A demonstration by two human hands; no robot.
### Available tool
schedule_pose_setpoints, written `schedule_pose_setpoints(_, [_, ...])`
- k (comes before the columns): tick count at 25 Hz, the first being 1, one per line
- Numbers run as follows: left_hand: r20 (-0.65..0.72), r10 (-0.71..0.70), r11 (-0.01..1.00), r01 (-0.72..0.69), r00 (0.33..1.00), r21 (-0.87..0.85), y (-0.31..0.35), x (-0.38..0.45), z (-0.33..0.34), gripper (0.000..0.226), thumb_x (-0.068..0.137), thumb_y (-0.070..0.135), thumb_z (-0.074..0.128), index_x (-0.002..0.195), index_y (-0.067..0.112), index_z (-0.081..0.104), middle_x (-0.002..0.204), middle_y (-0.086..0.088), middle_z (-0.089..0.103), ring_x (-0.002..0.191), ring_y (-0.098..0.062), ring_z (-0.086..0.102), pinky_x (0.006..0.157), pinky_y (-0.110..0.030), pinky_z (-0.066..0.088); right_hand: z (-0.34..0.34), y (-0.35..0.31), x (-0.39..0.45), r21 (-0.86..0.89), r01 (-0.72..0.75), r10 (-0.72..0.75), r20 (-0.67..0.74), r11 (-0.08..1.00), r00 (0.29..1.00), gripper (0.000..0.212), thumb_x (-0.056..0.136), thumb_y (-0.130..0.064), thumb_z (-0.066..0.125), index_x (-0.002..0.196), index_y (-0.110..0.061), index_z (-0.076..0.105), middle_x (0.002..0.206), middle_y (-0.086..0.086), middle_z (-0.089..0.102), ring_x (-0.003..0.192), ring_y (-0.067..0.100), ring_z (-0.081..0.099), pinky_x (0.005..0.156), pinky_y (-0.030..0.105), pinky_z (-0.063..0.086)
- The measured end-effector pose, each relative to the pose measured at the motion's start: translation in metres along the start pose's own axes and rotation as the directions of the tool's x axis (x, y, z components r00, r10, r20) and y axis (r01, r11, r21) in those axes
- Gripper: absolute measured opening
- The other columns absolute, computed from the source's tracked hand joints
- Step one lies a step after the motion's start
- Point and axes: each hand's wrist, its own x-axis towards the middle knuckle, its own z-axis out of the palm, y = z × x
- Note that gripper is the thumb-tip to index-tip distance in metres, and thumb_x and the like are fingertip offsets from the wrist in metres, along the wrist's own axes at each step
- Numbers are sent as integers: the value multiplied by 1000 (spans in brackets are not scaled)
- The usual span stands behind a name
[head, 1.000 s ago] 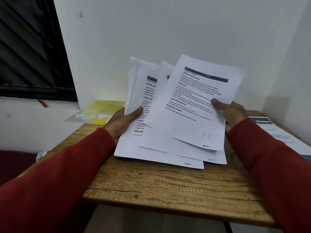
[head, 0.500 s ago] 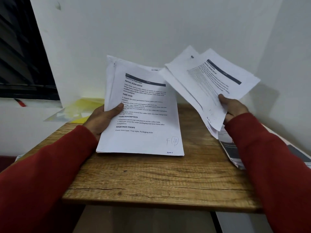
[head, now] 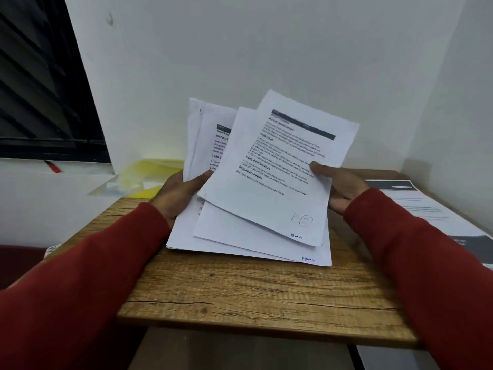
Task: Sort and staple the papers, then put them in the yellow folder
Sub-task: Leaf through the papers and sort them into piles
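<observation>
Rejoined, both hands' papers [head: 256,182] fan over the wooden table [head: 253,295].

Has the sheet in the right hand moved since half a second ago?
Yes. The right hand has swung its sheet left, back over the left hand's stack.

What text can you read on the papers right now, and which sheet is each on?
"TASK DESCRIPTION": heading on the top sheet, pinched by the right hand.
"REQUIRED PROPS": heading lower on that sheet.
Its title, body lines and handwritten corner marks: too blurred to read.
"TASK": cut-off heading on the sheet behind, in the left hand.
Papers on the table's right edge: unreadable.
</observation>
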Motion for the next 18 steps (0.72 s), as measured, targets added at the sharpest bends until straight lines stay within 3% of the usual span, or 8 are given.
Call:
schedule_pose_setpoints(5, [-32,-15,999,14,999,-33,-1,5,-2,24,94,16,65,116,9,65,102,-11,76,81,-24,75,64,-35,61,-20,-12,4,-198,33,-32,5,980,999,67,67,3,76,131,-6,60,125,16,67,111,36,67,89,50,57])
schedule_pose_setpoints(8, [-60,-18,999,16,998,-28,-4,8,-6,21,93,16,65,114,11,65,99,-8,76,80,-23,75,63,-34,61,-37,-25,5,-337,37,-50,-30,941,998,60,72,16,66,128,-2,60,122,18,68,108,39,67,91,51,55])
schedule_pose_setpoints(12, [-141,-8,1000,11,990,18,0,11,-15,16,92,16,67,108,13,66,103,-9,74,77,-20,75,64,-33,62,-56,-39,5,-542,5,-84,-121,841,989,70,68,23,69,130,-5,56,122,18,67,109,40,65,99,55,50])
schedule_pose_setpoints(14, [-189,16,1000,-16,982,3,5,13,-21,14,93,15,66,107,13,66,101,-8,73,73,-18,74,60,-31,61,-63,-39,5,-648,-35,-70,-136,761,988,78,67,22,72,135,-9,51,122,17,65,108,37,65,98,53,51])
schedule_pose_setpoints(18, [-201,23,1000,-21,979,13,5,14,-24,15,93,16,67,108,14,66,103,-7,73,75,-18,74,60,-30,61,-59,-38,1,-879,-110,-69,-160,464,985,88,73,6,80,144,-24,36,127,7,58,109,29,56,94,35,46])
